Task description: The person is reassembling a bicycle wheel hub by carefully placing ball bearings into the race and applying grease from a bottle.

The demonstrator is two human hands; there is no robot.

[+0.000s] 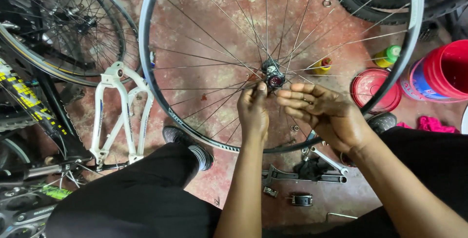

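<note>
- Both knees frame the work; left hand [253, 114] pinches at the hub [273, 75] of the upright wheel [151, 92].
- Right hand [324, 111] hovers beside it, fingers loosely spread, empty.
- Hub adjustment seems underway; a steady wheel matters next.

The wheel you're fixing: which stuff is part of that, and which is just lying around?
In use: wheel rim, hub, left hand, right hand.

Lying about: white fork, red bucket, red lid, wrench, yellow bottle, black tyre.
</note>
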